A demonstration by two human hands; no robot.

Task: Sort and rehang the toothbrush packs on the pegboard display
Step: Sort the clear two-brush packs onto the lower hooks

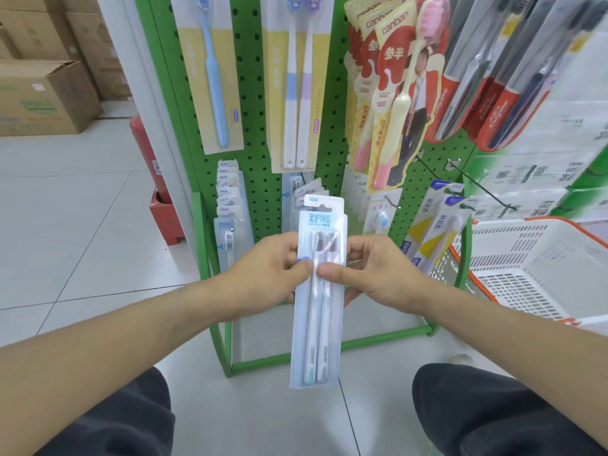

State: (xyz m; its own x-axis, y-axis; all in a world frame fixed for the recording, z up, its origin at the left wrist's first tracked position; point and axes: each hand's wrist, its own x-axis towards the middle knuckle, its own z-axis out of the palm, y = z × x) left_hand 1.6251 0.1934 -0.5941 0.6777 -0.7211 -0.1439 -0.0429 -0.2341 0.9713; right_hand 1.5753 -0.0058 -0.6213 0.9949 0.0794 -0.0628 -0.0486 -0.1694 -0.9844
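Pinched upright between left hand (263, 268) and right hand (378, 271), thumbs on its face, twin toothbrush pack (317, 291) is held before green pegboard (260, 179), apparently for sorting.

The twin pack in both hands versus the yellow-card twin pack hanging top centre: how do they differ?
The held twin pack is off the pegs, pinched by the left hand and right hand; the yellow-card twin pack hangs on the green pegboard. The held one has a pale blue card; the hung one is yellow and white. Held brushes are grey-white with dark bristles; hung brushes have blue and purple sections. Both hold two brushes, heads up.
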